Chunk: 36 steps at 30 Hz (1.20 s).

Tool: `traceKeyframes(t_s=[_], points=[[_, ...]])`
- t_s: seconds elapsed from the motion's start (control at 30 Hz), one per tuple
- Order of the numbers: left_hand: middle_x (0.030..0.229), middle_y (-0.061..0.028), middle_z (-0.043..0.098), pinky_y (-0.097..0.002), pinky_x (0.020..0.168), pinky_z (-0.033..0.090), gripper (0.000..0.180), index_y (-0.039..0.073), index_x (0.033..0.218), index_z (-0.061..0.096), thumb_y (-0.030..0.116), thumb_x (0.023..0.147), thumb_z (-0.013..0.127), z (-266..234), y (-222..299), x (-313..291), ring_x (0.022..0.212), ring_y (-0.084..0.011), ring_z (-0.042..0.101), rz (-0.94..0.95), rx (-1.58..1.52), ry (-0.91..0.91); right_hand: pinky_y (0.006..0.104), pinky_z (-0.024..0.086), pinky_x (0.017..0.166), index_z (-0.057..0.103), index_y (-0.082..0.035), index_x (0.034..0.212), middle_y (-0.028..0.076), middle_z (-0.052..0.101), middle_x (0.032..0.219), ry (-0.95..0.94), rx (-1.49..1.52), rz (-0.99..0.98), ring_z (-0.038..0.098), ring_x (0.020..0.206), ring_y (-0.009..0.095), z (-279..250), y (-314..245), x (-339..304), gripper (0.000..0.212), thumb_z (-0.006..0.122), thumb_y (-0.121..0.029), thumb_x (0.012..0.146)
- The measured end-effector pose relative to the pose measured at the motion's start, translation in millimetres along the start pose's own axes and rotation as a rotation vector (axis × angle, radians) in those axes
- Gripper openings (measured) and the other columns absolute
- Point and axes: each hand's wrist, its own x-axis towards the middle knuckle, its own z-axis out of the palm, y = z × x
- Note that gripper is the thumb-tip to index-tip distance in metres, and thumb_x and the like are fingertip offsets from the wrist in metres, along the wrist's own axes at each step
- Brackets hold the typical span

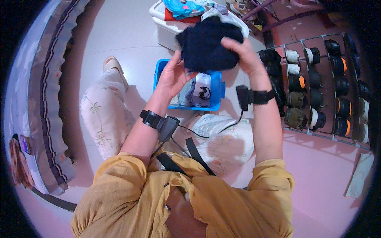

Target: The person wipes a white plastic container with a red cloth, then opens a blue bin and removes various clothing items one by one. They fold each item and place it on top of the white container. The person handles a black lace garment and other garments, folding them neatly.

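Note:
A dark navy folded garment [210,45] is held up in front of me, slightly blurred; its exact kind cannot be made out. My right hand [247,57] grips its right side, with the thumb laid across the front. At its lower left edge, my left hand [173,76] holds it between a raised thumb and fingers partly hidden behind the cloth. Below the garment stands a blue plastic bin [214,106], partly covered by it and my left hand. Inside lie folded pale and greyish clothes [186,93] and a white piece [201,85] with a dark print.
A white storage box [166,33] beyond the bin holds a blue printed item [184,7] and other clothes. Shoes fill a metal rack [327,134] on the right. A bed with a ruffled cover [51,99] runs along the left. My legs flank the bin.

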Motion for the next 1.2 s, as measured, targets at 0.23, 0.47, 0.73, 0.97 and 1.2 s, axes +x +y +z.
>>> traceKeyframes(t_s=[0.23,0.47,0.73,0.97,1.2], points=[[0.103,-0.0101,0.067,-0.0354,0.082,0.053,0.025,0.009,0.108,0.061,0.03,0.095,0.059,-58.6,3.7,-1.2,0.09,-0.0201,0.064,-0.051,0.158,0.538,0.0425,0.047,0.097,0.052,0.002,0.13,0.02,0.062,0.118,0.508,-0.586,-0.031,0.06,0.112,0.032,-70.7,27.8,87.6,0.074,0.079,-0.039,0.075],[0.077,-0.0007,0.064,-0.024,0.052,0.045,0.01,0.01,0.09,0.059,0.02,0.092,0.058,-102.9,0.9,-10.6,0.063,-0.0098,0.058,-0.051,0.365,0.888,0.0525,0.042,0.1,0.043,-0.012,0.142,0.024,0.047,0.135,0.473,-1.221,-0.356,0.049,0.118,0.047,-74.0,87.7,105.2,0.06,0.059,-0.034,0.089],[0.09,-0.0046,0.063,-0.0286,0.067,0.047,0.016,0.007,0.104,0.06,0.012,0.09,0.058,-123.6,11.1,-8.0,0.078,-0.0124,0.059,0.277,0.52,0.922,0.0454,0.043,0.096,0.059,0.0,0.114,0.019,0.062,0.114,0.565,-1.212,-0.797,0.054,0.11,0.04,-13.0,33.2,72.4,0.032,0.06,-0.017,0.087],[0.113,-0.018,0.063,-0.0352,0.089,0.047,0.049,-0.001,0.128,0.054,0.027,0.089,0.062,-157.2,-3.0,-15.6,0.101,-0.0241,0.06,0.166,1.048,0.943,0.0452,0.049,0.089,0.06,-0.005,0.113,0.014,0.063,0.115,-0.416,-1.242,-0.403,0.061,0.104,0.035,86.1,94.9,40.8,0.034,0.059,-0.03,0.09],[0.135,-0.0222,0.053,-0.0426,0.104,0.04,0.059,0.004,0.141,0.044,0.046,0.099,0.039,-175.5,-22.2,-27.3,0.125,-0.0373,0.051,0.104,1.443,0.761,0.0444,0.047,0.095,0.056,-0.004,0.127,0.019,0.063,0.118,-0.806,-1.37,0.431,0.058,0.114,0.036,88.7,207.4,59.9,0.049,0.07,-0.025,0.084]])
